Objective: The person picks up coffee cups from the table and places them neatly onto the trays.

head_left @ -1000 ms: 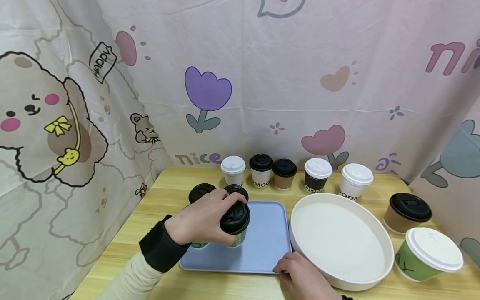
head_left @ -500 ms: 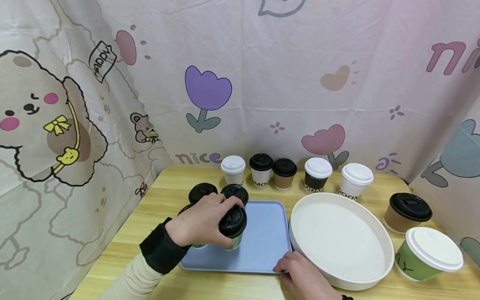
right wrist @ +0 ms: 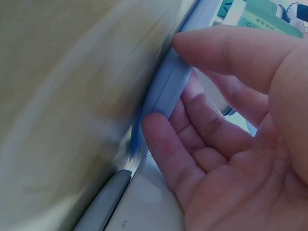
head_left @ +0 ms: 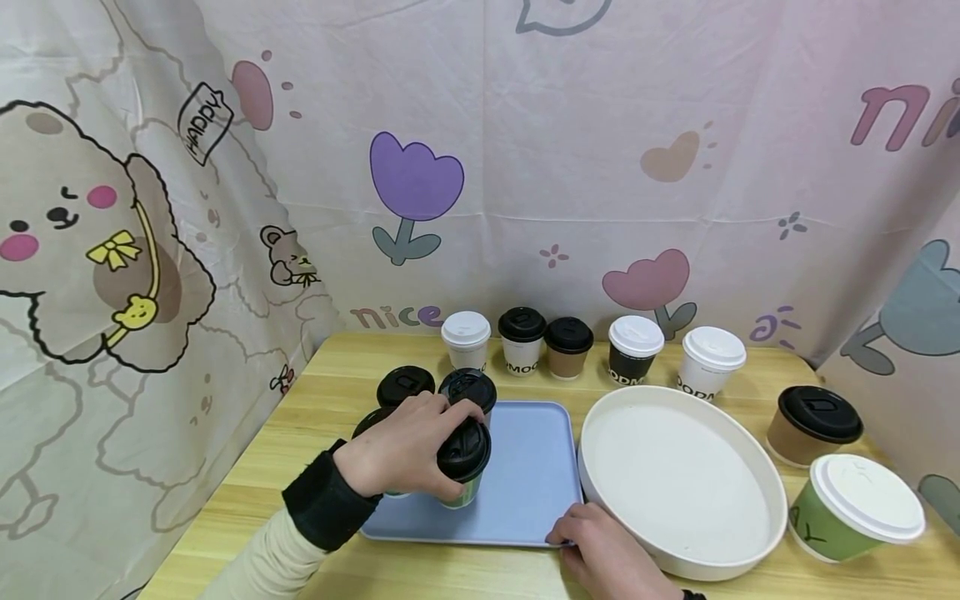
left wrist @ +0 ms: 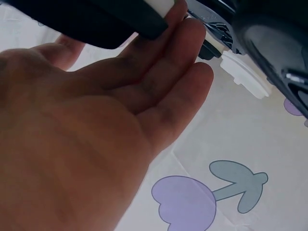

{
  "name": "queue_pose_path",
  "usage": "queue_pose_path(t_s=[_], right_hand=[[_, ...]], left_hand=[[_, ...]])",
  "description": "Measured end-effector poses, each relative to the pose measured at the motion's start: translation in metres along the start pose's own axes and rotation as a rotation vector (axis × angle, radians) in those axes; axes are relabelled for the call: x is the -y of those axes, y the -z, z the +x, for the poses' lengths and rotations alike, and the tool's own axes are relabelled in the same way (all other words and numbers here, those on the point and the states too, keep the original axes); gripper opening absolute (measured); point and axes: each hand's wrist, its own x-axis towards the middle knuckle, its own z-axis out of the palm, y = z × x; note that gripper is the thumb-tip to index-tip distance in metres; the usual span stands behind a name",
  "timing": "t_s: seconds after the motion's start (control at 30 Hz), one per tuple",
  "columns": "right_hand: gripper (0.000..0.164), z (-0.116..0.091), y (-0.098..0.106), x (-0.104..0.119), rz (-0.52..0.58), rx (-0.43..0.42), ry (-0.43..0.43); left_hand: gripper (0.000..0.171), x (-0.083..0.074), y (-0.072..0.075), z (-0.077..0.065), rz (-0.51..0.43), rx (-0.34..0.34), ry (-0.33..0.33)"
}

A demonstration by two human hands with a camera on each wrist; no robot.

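Observation:
My left hand point(head_left: 408, 442) grips a green paper cup with a black lid point(head_left: 463, 450), thumb at its front side and fingers over the lid. The cup is over the left part of a blue tray point(head_left: 525, 475). Behind it stand two black-lidded cups, one a left cup point(head_left: 405, 383) and one a right cup point(head_left: 468, 386). Another black-lidded cup is mostly hidden behind my left hand. My right hand point(head_left: 603, 550) holds the tray's front right corner; in the right wrist view its fingers curl at the tray's rim point(right wrist: 166, 86).
A round white tray point(head_left: 682, 483) lies right of the blue one. Along the back stand several lidded cups, among them a white cup point(head_left: 711, 362) and a black cup point(head_left: 634, 354). A brown cup point(head_left: 813, 425) and a green cup with white lid point(head_left: 855, 508) are at the right.
My left hand has moved the black-lidded cup slightly left and toward me, showing more of the cups behind. The right hand has stayed at the tray corner.

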Motion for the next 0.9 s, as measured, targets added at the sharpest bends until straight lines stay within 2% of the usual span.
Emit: queue_pose_path(t_s=[0.4, 0.57, 0.9], right_hand=[[0.016, -0.0008, -0.0015, 0.0011, -0.020, -0.044, 0.034], [0.017, -0.0007, -0.0012, 0.0005, -0.014, -0.035, 0.025], [0.017, 0.0006, -0.0001, -0.0007, -0.001, -0.006, 0.015]], left_hand=[[0.069, 0.0018, -0.0038, -0.0013, -0.021, 0.013, 0.000], [0.069, 0.0039, -0.0061, -0.0017, -0.034, 0.011, -0.006], [0.071, 0.0061, -0.0086, -0.0023, -0.036, 0.021, 0.032]])
